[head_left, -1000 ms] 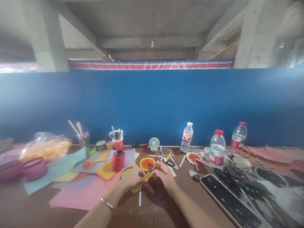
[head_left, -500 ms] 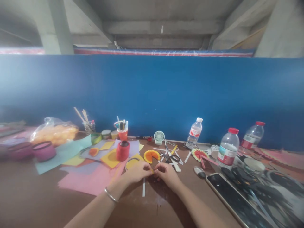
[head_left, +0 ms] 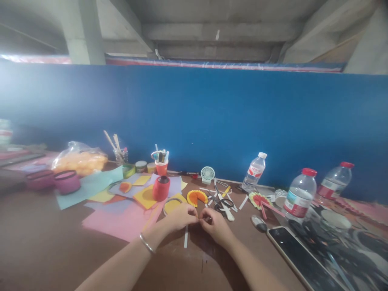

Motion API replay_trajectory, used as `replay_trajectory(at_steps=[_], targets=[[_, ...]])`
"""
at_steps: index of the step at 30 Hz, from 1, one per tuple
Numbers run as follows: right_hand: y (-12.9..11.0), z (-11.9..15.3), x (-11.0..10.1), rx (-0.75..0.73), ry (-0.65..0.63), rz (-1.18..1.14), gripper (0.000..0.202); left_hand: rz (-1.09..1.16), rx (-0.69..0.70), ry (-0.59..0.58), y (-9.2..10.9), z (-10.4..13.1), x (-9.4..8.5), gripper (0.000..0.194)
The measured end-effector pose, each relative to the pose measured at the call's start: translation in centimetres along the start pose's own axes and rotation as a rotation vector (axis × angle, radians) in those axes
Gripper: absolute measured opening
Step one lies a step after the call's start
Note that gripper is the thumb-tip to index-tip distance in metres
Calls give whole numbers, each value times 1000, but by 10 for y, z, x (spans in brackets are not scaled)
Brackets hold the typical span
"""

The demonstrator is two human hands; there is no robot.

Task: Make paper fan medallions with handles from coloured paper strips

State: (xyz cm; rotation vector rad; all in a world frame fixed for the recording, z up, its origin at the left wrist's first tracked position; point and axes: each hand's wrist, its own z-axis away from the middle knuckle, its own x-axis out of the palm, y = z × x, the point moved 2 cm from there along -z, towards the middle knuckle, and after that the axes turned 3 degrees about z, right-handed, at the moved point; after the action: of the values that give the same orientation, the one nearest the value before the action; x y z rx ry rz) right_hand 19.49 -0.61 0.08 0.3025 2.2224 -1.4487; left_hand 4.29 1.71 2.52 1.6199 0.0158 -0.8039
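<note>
Landmark: the pleated paper disc point(head_left: 191, 198). Your left hand point(head_left: 184, 216) and right hand point(head_left: 216, 226) are on your side of it, fingertips meeting — thumb and finger pinched closed on each. Can't tell what's in the pinch; too small. White strip point(head_left: 186, 239) lies nearer you than the disc, red spool point(head_left: 161, 188) left of it, scissors point(head_left: 227, 203) just right.

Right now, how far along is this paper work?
The orange-and-yellow pleated piece looks formed, with a wedge-shaped gap. In hand: the left hand and right hand meet at the fingertips; what they pinch is too small to tell. Probably left: the white strip lying loose, and the pink paper lying flat.
</note>
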Motion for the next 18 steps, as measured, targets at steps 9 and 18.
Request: replay_trajectory(at_steps=[9,18], targets=[[-9,6,2,-69,47,-189,12,387,-3,-20,10,3,4,8],[-10,6,4,-92,141,-459,15,630,-11,-12,8,4,6,9]])
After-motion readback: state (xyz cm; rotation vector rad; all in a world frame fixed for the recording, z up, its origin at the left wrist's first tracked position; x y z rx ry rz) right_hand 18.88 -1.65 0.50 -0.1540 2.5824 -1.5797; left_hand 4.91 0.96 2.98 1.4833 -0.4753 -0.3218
